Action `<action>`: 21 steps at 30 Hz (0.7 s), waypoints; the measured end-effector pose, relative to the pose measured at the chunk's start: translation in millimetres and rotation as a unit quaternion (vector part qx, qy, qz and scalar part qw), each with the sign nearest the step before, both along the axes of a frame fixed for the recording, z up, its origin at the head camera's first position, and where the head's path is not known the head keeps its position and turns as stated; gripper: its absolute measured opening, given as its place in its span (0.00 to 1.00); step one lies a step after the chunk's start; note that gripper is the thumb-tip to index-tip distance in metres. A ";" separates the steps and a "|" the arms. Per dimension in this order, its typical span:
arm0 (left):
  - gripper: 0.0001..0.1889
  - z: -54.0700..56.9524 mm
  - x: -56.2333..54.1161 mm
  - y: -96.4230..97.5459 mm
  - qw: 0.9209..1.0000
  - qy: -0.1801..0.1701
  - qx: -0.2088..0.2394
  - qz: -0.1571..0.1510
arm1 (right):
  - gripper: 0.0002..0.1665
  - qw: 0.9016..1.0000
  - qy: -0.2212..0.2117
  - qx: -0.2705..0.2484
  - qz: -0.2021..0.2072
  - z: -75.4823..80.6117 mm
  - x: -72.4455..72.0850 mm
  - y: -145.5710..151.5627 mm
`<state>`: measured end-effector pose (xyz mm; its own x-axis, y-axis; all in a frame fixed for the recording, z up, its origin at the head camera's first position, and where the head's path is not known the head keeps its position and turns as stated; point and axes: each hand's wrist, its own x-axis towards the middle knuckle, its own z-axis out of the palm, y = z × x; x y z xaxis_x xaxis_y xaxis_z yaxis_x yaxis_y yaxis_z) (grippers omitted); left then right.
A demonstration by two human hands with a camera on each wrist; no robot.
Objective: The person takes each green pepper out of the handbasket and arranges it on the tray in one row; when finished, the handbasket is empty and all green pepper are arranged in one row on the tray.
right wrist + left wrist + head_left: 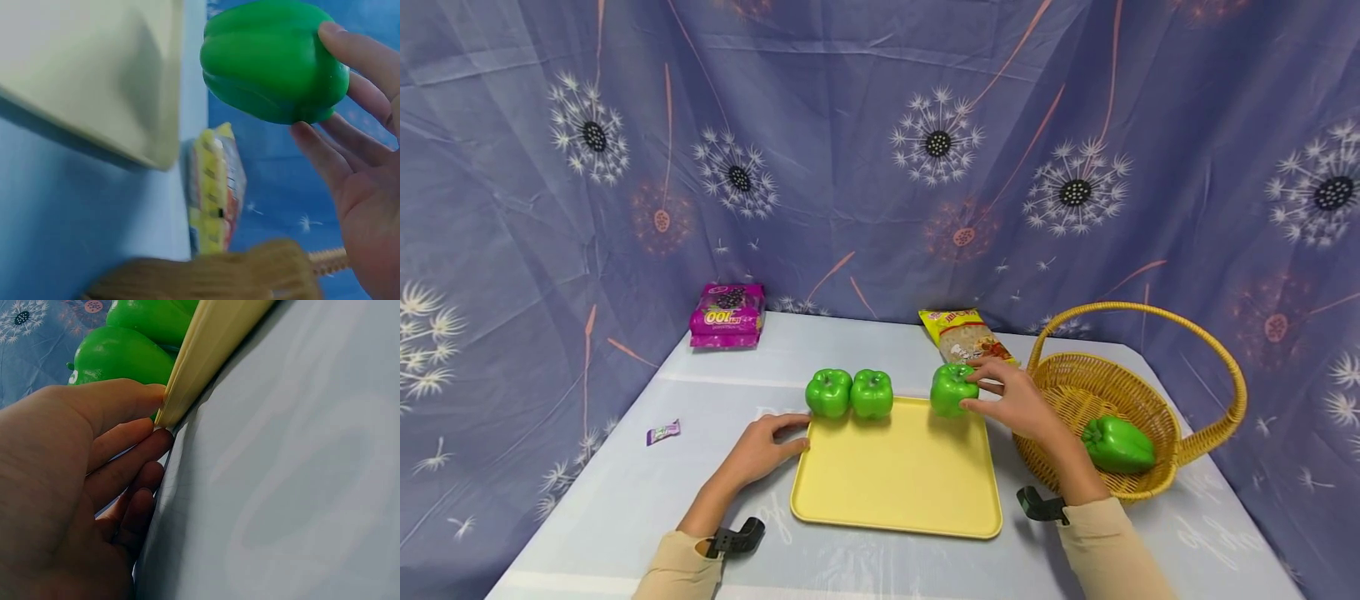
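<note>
In the head view my right hand grips a green bell pepper by its stem end. The right wrist view shows the thumb and fingertips around this bell pepper, which is raised above the tray level. My left hand holds the left rim of a yellow tray, its thumb and fingertips at the edge in the left wrist view. Two more green bell peppers, a left one and a right one, stand side by side at the tray's back left corner.
A wicker basket with a tall handle stands at the right, holding another green bell pepper. Behind the tray lies a yellow snack bag. A purple package sits at the back left, and a small wrapped candy lies left.
</note>
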<state>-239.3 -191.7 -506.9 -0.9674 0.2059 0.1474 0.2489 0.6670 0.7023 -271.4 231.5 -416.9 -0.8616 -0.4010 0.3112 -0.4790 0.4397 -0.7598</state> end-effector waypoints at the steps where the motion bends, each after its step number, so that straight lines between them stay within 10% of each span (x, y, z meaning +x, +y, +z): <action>1: 0.21 0.0 0.1 -0.1 1.000 0.002 0.000 -0.001 | 0.17 1.000 0.001 0.002 0.002 0.6 1.1 -4.4; 21: 0.21 0.6 -0.9 -0.8 1.000 -0.011 0.000 -0.001 | 0.18 0.999 -0.037 0.014 0.025 -32.1 -28.5 -35.8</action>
